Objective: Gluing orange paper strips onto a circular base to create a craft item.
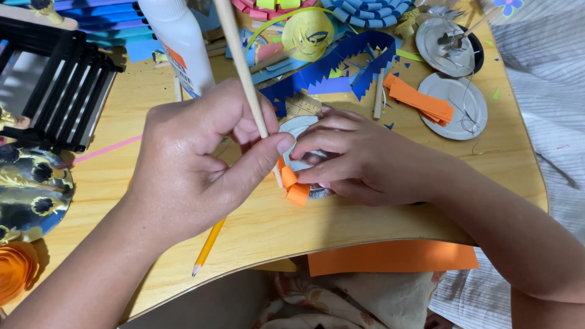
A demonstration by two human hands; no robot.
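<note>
My left hand (pixel 195 164) grips a thin wooden stick (pixel 239 61) between thumb and fingers, its lower end pointing down at a small round silver disc (pixel 297 128). My right hand (pixel 359 158) lies over that disc and pinches it, pressing folded orange paper strips (pixel 294 186) against its near edge. Both hands touch each other above the wooden table (pixel 341 219). Most of the disc is hidden under my fingers.
A white glue bottle (pixel 180 42) stands behind my left hand. A yellow pencil (pixel 208 245) lies by the front edge, an orange paper sheet (pixel 393 257) under it. Blue zigzag paper (pixel 341 70), orange strips (pixel 420 100), silver discs (pixel 454 106), a black rack (pixel 58 85) crowd the back.
</note>
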